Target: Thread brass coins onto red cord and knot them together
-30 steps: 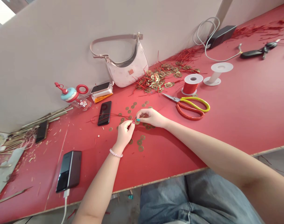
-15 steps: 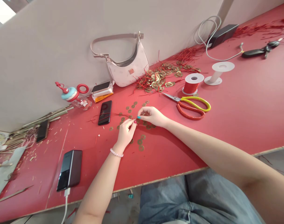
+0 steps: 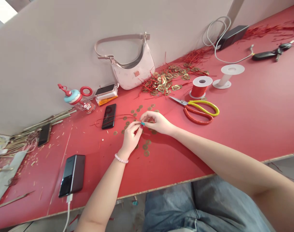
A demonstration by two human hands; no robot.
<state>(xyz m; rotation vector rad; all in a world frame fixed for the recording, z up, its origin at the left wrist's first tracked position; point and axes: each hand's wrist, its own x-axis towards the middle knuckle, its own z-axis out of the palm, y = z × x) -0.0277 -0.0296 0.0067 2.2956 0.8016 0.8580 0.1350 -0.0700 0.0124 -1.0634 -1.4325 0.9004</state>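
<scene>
My left hand [image 3: 131, 135], a pink bead bracelet [image 3: 121, 158] at its wrist, is closed in a pinch on a thin red cord [image 3: 124, 115]. The cord's loose end trails left across a black phone [image 3: 109, 116]. My right hand [image 3: 158, 123] pinches at the same spot, its fingertips meeting those of the left; what it grips there is too small to make out, and fingers hide the cord's other end. Around and under both hands lie loose brass coins [image 3: 145, 147] with holes in their middles, several of them partly covered by the right hand.
Scissors [image 3: 197, 109] lie to the right, below a spool of red cord [image 3: 199, 91] and a bare white spool [image 3: 225, 77]. Behind are strung coins [image 3: 162, 82] and a pale handbag [image 3: 134, 72]. A drinking bottle [image 3: 85, 104] and a power bank [image 3: 71, 175] stand left.
My fingertips have come closer together, the right hand's now overlapping the left's. The right hand's fingers have bent and shifted slightly left. The view has shifted a little.
</scene>
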